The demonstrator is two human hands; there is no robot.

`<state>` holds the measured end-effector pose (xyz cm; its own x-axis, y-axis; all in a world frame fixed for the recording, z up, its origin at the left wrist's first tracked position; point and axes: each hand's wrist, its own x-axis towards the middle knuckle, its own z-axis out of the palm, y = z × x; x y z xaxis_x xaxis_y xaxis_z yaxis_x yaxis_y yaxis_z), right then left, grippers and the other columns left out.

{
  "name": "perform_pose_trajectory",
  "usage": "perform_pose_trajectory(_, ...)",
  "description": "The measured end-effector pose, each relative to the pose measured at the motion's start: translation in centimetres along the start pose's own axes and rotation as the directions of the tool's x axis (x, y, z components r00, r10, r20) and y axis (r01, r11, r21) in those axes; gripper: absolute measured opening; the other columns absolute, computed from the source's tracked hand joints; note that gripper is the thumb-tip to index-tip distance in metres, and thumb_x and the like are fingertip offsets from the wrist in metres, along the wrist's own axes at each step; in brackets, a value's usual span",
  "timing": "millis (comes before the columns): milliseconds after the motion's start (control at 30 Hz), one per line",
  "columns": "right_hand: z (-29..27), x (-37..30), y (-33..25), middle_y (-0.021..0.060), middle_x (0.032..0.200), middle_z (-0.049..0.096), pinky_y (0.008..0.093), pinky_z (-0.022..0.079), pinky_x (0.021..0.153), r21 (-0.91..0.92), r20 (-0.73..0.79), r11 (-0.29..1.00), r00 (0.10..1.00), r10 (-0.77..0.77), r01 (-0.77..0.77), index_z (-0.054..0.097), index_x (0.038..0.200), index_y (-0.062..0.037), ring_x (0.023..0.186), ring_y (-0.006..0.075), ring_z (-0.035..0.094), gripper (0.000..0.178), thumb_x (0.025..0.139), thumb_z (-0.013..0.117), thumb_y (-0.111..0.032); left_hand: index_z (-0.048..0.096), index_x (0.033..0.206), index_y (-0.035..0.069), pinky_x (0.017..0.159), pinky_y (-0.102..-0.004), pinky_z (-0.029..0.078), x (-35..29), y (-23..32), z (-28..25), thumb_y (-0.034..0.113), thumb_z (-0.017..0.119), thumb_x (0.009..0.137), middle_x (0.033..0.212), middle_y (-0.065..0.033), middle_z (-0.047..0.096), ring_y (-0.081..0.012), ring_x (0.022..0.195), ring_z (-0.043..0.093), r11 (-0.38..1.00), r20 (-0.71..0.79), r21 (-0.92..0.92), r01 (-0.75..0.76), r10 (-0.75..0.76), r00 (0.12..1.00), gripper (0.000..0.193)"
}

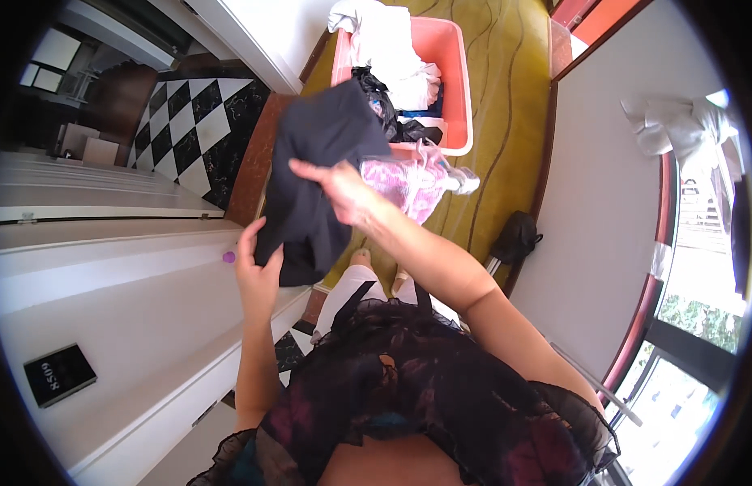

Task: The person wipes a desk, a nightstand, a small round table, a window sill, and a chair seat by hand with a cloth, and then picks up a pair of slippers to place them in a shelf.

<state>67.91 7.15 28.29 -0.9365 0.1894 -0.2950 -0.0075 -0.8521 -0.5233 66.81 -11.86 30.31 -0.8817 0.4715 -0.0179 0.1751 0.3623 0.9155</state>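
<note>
A folded black garment (315, 162) is held up in front of me between both hands; its exact kind does not show. My left hand (257, 267) grips its lower left edge, thumb in front and fingers at the side. My right hand (341, 190) is closed on its right part, one digit stretched across the dark fabric and the other fingers partly hidden and slightly blurred. Just beyond my right wrist, a pink and white patterned cloth (404, 185) hangs at the near side of a pink plastic tub (459, 89).
White cloths (384, 49) and black bundles (418, 132) fill the tub on the yellow-green carpet (506, 97). A white wall with a dark door plate (60, 375) is at left, beside a doorway with a checkered floor (194, 121). At right are a black bag (518, 236) and windows.
</note>
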Motion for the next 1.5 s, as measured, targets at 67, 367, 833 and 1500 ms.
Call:
perform_pose_trajectory(67,-2.0,3.1,-2.7,0.0174,0.105,0.062,0.0337,0.051,0.08,-0.079,-0.077,0.994,0.994,0.072,-0.078,0.05,0.111,0.0134,0.09,0.0226,0.063,0.045,0.081,0.068,-0.015,0.045,0.126,0.002,0.092,-0.0301,0.042,3.5,0.4,1.2,0.0,0.06,0.081,0.118,-0.0132,0.052,-0.0193,0.11,0.05,1.0,0.162,0.014,0.007,-0.009,0.987,0.047)
perform_pose_trajectory(367,-17.9,6.9,-3.4,0.0234,0.106,0.059,0.0449,0.049,0.076,-0.956,-0.249,-0.066,0.911,-0.33,-0.285,0.046,0.121,-0.0023,0.092,0.0412,0.058,0.047,0.081,0.062,-0.021,0.047,0.124,0.008,0.095,-0.0528,0.033,20.4,-11.6,11.7,0.034,0.079,0.062,0.119,-0.016,0.048,-0.0335,0.115,0.043,0.66,0.631,0.389,-0.643,0.317,0.708,0.074)
perform_pose_trajectory(833,-12.6,7.8,2.2,0.0077,0.125,0.047,0.0505,0.023,0.104,-0.868,-0.175,-0.334,0.856,-0.487,-0.368,0.049,0.127,-0.0139,0.117,0.028,0.042,0.068,0.066,0.074,-0.031,0.051,0.12,0.004,0.088,-0.0416,0.041,28.6,-14.1,12.6,0.03,0.075,0.072,0.115,-0.0179,0.053,-0.0331,0.109,0.048,0.793,0.804,-0.076,-0.605,0.407,0.434,0.06)
perform_pose_trajectory(1500,-46.2,59.8,-5.4,0.0193,0.1,0.063,0.0384,0.048,0.086,-0.763,-0.632,0.351,0.514,-0.58,-0.542,0.06,0.109,-0.0018,0.096,0.0304,0.06,0.054,0.071,0.073,-0.038,0.052,0.106,0.002,0.076,-0.0272,0.044,67.0,-0.7,19.2,0.005,0.048,0.09,0.094,-0.008,0.057,-0.014,0.086,0.055,0.878,0.948,-0.253,0.406,0.308,-0.076,0.017)
